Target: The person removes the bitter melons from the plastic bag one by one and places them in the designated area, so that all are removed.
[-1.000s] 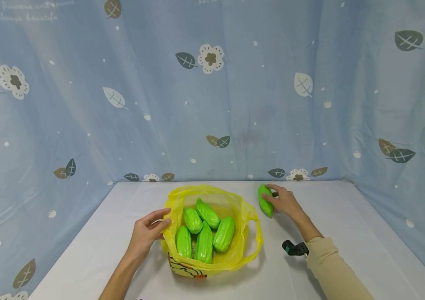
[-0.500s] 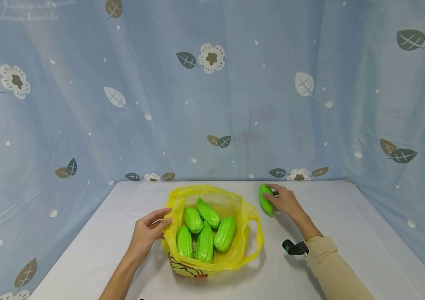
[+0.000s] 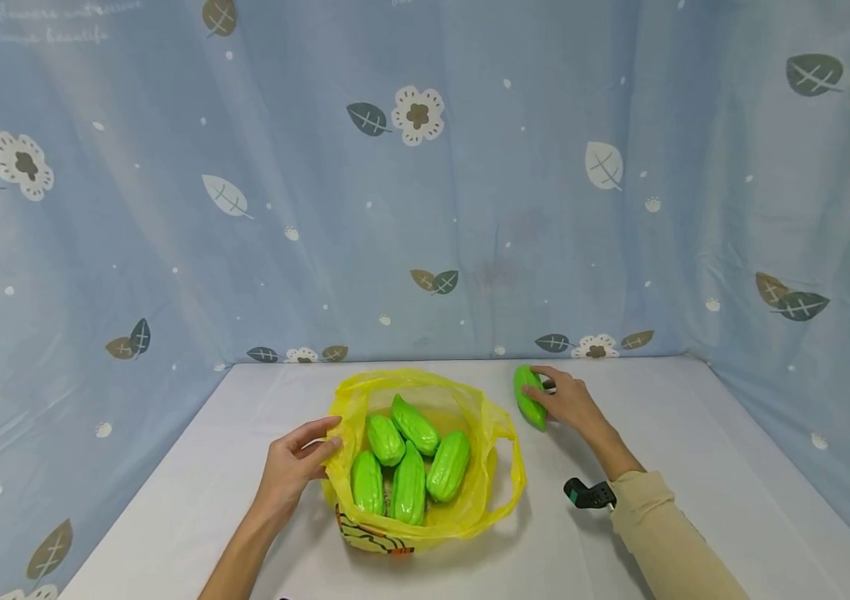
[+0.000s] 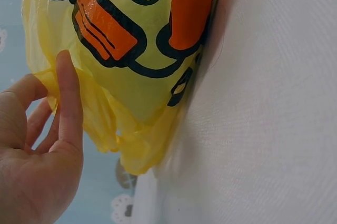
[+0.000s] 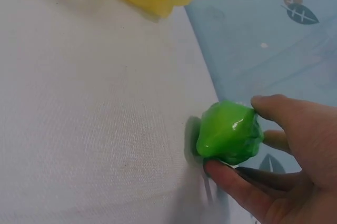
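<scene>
A yellow plastic bag (image 3: 496,500) stands with its mouth spread, and several green vegetable-like pieces (image 3: 449,467) lie inside. My left hand (image 3: 293,467) pinches the bag's left rim between thumb and fingers; the left wrist view shows the same hand (image 4: 47,140) on the yellow film (image 4: 95,108), beside a printed cartoon face. To the right of the bag, near the table's back edge, my right hand (image 3: 573,406) grips another green piece (image 3: 529,397). In the right wrist view, thumb and fingers of that hand (image 5: 295,155) hold the green piece (image 5: 227,132) from both sides.
A white-covered table (image 3: 695,500) carries everything. Behind and beside it hangs a blue curtain (image 3: 425,217) printed with leaves and flowers. A small black device (image 3: 590,495) is at the right wrist, by the beige sleeve (image 3: 668,533).
</scene>
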`<state>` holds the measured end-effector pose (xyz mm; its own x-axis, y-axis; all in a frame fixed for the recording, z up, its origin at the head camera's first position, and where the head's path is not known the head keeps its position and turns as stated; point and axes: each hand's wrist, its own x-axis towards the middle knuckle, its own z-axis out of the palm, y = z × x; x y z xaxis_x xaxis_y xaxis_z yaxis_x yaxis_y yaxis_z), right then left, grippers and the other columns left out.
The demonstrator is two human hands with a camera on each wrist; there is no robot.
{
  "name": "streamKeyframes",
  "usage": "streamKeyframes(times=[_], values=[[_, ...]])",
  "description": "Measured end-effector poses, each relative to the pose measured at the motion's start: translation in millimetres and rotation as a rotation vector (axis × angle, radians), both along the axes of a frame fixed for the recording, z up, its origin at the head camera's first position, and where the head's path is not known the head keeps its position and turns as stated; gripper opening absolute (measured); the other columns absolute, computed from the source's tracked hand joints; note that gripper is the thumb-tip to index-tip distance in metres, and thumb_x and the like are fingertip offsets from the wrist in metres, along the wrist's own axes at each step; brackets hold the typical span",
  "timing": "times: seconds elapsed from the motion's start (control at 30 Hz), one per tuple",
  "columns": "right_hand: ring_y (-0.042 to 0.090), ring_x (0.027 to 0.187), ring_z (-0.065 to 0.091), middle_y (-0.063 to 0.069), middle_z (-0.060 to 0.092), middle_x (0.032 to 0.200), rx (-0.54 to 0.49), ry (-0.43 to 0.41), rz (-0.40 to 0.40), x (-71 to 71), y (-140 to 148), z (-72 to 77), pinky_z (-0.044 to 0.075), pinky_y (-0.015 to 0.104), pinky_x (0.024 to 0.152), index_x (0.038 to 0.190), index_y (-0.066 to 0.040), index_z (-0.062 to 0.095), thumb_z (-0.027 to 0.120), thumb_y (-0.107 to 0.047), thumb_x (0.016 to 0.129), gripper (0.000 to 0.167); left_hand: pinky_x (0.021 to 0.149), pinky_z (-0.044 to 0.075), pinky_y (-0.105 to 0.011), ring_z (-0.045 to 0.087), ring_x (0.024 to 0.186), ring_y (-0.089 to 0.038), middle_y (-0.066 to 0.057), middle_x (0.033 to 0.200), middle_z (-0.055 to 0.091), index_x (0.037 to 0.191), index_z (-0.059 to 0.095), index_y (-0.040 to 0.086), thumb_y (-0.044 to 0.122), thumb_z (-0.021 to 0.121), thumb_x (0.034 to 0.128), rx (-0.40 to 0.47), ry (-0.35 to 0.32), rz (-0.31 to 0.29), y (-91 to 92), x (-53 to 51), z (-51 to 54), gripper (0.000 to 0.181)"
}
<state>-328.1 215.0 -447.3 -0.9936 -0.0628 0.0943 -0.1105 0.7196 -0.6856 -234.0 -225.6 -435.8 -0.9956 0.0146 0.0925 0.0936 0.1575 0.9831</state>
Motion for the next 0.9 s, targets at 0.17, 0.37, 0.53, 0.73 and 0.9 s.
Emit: streamKeyframes(times=[0.17,0.37,0.53,0.73,0.9], values=[[0.038,0.104,0.067,0.032,0.056,0.131,-0.002,-0.013,-0.012,0.4,0,1.7,0.060,0.031,0.065,0.147,-0.008,0.043,0.062,-0.038,0.096,0.062,0.064,0.059,-0.030,0.068,0.088,-0.008,-0.006,0.124,0.064,0.130,0.062,0.010,0.024,0.072,0.0899,0.007,-0.002,-0.006,-0.4,-0.9,-1.1,0.044],[0.036,0.102,0.068,0.032,0.055,0.132,0.003,-0.031,-0.027,1.8,-1,5.0,0.060,0.030,0.065,0.147,-0.006,0.041,0.061,-0.041,0.096,0.065,0.065,0.059,-0.030,0.068,0.088,-0.008,-0.009,0.125,0.063,0.131,0.062,0.009,0.024,0.072,0.0899,0.007,-0.002,-0.002,0.7,-0.1,-0.6,0.044],[0.024,0.082,0.072,0.032,0.055,0.133,0.026,-0.021,-0.039,4.4,0,8.5,0.059,0.031,0.064,0.146,-0.006,0.042,0.061,-0.043,0.096,0.065,0.065,0.059,-0.030,0.068,0.090,-0.008,-0.010,0.126,0.062,0.130,0.063,0.010,0.024,0.073,0.0895,0.006,-0.008,0.003,1.2,0.4,-0.2,0.044],[0.034,0.093,0.071,0.029,0.056,0.133,0.069,0.072,-0.023,11.3,2,18.4,0.059,0.040,0.069,0.144,-0.004,0.046,0.062,-0.039,0.096,0.062,0.065,0.059,-0.030,0.068,0.092,-0.007,-0.009,0.128,0.062,0.130,0.063,0.010,0.025,0.073,0.0893,-0.005,-0.009,0.005,0.6,0.7,-0.1,0.045],[0.042,0.111,0.063,0.025,0.055,0.137,0.116,0.127,-0.031,16.3,1,29.6,0.056,0.051,0.082,0.143,-0.004,0.048,0.061,-0.039,0.096,0.060,0.066,0.059,-0.030,0.068,0.092,-0.008,-0.006,0.126,0.063,0.130,0.063,0.011,0.026,0.073,0.0895,-0.017,-0.006,0.002,-0.3,-0.1,-0.3,0.044]])
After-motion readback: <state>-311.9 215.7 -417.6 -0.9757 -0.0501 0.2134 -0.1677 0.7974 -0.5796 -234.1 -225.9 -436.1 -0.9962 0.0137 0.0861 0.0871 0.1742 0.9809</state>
